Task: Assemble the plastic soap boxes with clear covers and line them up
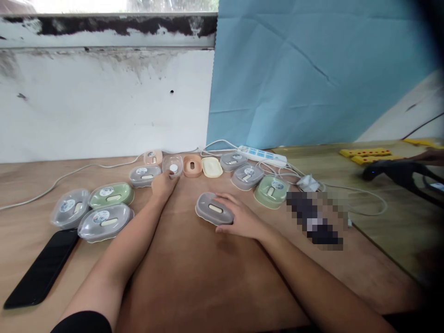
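My right hand (243, 216) grips a grey soap box (214, 209) from its right side, over the middle of the table. That box has a pale oblong slot on top, and no round label shows on it. Further off, my left hand (164, 186) has its fingers curled at the near edge of a clear plastic lid (177, 160). A small white round piece (174, 169) lies in the lid. What the left fingertips hold is hidden. Right of the lid are an orange soap box base (193, 166) and a cream tray (212, 167).
Labelled, clear-covered soap boxes stand left, including a green one (111, 194) and a grey one (106, 222). More stand right, including a green one (272, 191). A black phone (41, 269) lies left. A power strip (262, 156) with cables sits behind. Another person's hand (430, 157) shows far right.
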